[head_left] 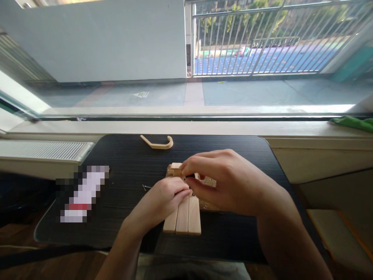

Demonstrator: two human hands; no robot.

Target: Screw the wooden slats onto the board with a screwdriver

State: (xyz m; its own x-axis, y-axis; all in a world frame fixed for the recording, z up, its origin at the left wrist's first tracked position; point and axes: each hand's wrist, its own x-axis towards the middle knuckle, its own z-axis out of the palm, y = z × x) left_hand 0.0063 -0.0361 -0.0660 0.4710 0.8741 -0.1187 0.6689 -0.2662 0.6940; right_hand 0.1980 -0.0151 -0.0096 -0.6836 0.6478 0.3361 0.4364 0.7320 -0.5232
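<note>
A small wooden assembly of slats (183,217) lies on the black table (125,163), near its front edge. My left hand (163,200) rests on the slats with its fingers curled and pressed against the wood. My right hand (224,181) hovers over the far end of the assembly, its thumb and fingers pinched on a small part that I cannot make out. A light wooden block with holes (208,181) shows under the right fingers.
A curved wooden piece (157,144) lies at the table's far side. A blurred white and red object (83,194) sits at the left. A small metal pin (145,187) lies left of my left hand. Behind runs a window sill (175,126), with a green cloth (355,122) at right.
</note>
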